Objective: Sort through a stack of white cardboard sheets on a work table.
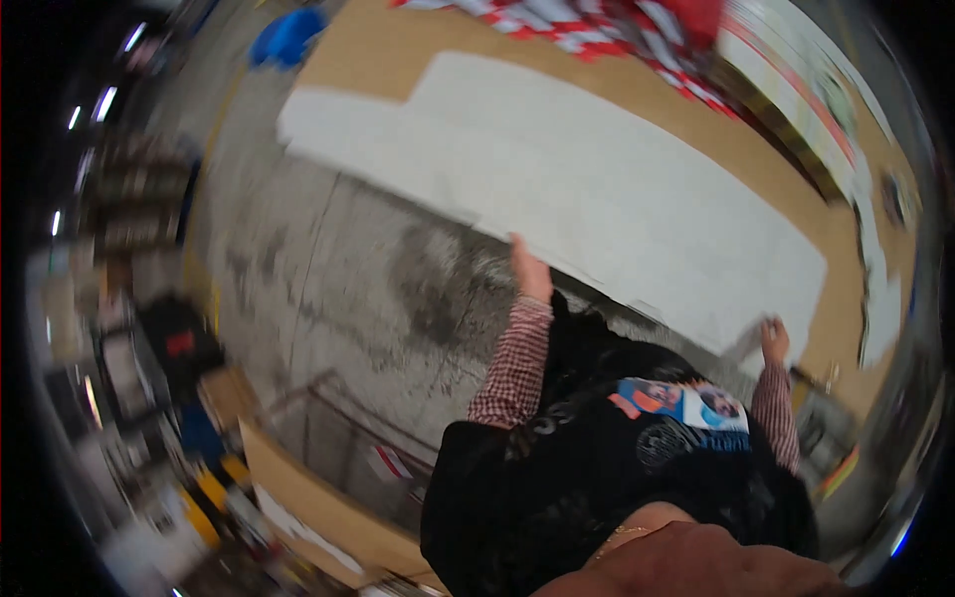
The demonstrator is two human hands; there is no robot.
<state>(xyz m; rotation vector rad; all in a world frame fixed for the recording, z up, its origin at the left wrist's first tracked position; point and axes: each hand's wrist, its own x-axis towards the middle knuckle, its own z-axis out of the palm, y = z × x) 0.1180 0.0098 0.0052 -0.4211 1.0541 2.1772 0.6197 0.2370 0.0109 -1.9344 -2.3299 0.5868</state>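
Note:
A large white sheet lies spread over a brown tabletop. My left hand reaches out from a red-checked sleeve and holds the sheet's near edge around its middle. Further right, my right hand pinches the same edge, where the sheet is lifted into a small fold. The whole picture is blurred by motion, so the fingers are hard to make out. A black garment with a colourful printed patch covers my chest below the hands.
A red-and-white patterned cloth lies at the table's far end, with a blue object beyond the table's left side. Left of the table is grey concrete floor. A cardboard box and cluttered shelves fill the lower left.

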